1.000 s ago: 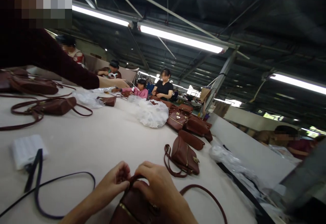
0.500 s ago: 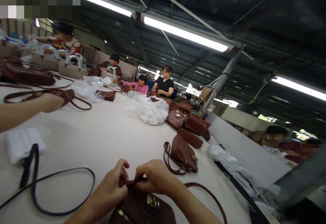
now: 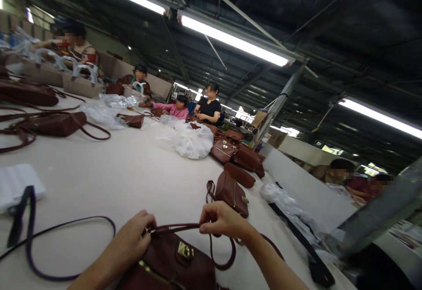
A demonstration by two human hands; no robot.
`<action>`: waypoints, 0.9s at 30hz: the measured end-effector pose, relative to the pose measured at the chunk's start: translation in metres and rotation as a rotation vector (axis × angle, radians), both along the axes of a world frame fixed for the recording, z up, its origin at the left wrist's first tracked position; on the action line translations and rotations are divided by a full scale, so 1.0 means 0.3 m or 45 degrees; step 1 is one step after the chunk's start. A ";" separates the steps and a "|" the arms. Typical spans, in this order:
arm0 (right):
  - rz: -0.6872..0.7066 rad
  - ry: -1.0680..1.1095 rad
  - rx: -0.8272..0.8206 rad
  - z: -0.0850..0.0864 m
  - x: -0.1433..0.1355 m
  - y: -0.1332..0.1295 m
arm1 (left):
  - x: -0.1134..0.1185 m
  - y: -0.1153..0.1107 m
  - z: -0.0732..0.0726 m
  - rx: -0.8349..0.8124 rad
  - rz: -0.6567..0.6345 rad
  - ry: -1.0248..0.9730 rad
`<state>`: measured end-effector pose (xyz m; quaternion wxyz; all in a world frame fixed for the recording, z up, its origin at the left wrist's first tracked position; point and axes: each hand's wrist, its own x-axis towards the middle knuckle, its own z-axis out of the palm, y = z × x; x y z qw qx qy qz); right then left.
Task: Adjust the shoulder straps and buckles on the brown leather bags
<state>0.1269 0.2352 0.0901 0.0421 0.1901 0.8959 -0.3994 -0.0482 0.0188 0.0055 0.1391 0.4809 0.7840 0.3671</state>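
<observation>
At lower centre, the right hand (image 3: 224, 220) pinched a narrow brown leather strap (image 3: 189, 226), the left hand (image 3: 136, 235) had an unclear grip, and slack might have snagged the gold metal clasp (image 3: 185, 250).

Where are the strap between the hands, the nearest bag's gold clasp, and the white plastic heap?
Strap (image 3: 184, 226): head view, on its straight stretch.
Gold clasp (image 3: 185, 250): head view, on its middle.
White plastic heap (image 3: 194, 142): head view, on its crumpled middle.

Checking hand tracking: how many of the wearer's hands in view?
2: left hand at the upper left of the near brown bag; right hand pinching a brown strap.
</observation>
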 end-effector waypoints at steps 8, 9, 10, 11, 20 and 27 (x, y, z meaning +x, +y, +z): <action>0.048 0.050 0.101 -0.032 -0.028 -0.091 | 0.001 -0.001 0.005 0.073 0.176 -0.002; 0.065 0.055 0.098 -0.039 -0.035 -0.098 | -0.002 -0.002 0.007 0.108 0.214 -0.001; 0.080 0.057 0.089 -0.046 -0.042 -0.103 | -0.006 -0.002 0.008 0.151 0.255 -0.024; 0.092 0.057 0.073 -0.053 -0.049 -0.106 | -0.011 -0.002 0.008 0.196 0.293 -0.068; 0.121 0.152 0.011 -0.071 -0.109 -0.137 | -0.030 0.014 0.020 0.497 0.344 -0.524; 0.067 0.203 0.075 0.017 -0.091 -0.123 | -0.086 -0.018 0.018 0.345 0.078 -0.831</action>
